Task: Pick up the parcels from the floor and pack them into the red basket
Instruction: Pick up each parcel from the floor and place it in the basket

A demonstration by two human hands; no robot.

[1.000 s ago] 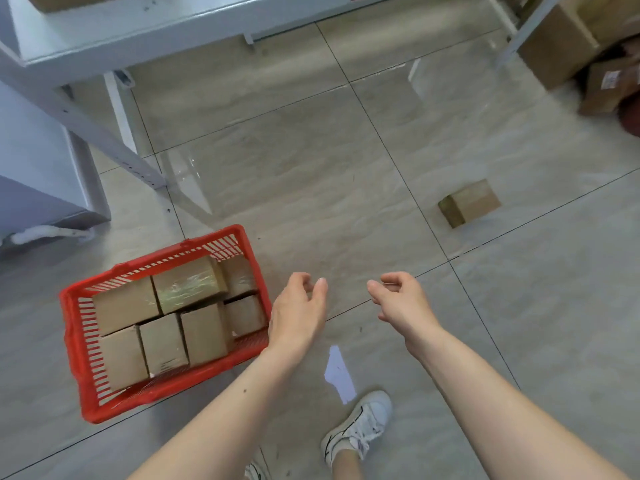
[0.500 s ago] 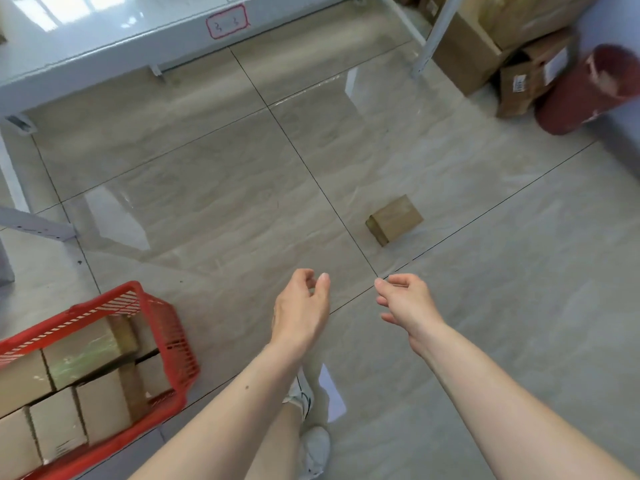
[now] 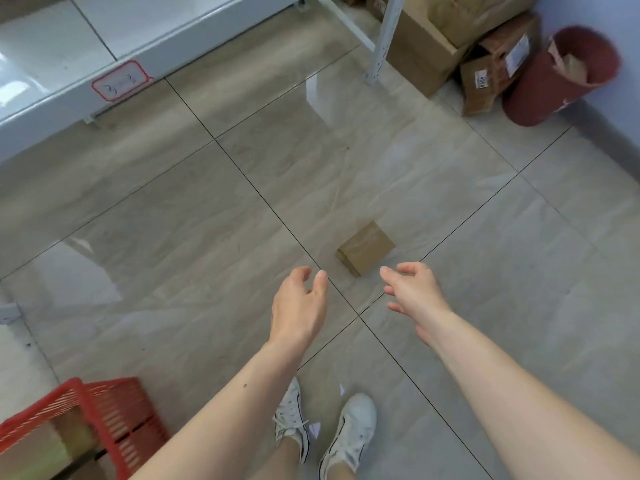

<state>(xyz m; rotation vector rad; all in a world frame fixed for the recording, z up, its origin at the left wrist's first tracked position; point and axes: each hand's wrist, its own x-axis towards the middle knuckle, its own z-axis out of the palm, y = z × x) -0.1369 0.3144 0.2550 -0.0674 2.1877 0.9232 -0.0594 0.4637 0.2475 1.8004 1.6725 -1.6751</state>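
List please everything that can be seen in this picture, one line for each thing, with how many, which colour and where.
parcel on the floor: 1, brown, on the tiles just ahead of both hands
red basket: 1, red, bottom left corner, partly cut off
parcels in the basket: brown, count cannot be told
shelf unit: 1, white, top left, with a red-edged label
cardboard boxes: several, brown, top right by the wall
bin: 1, dark red, top right, leaning
floor: beige tiles with dark joints
shoes: 2, white, bottom centre
left hand: 1, empty, fingers relaxed
right hand: 1, empty, fingers relaxed, nearest the floor parcel
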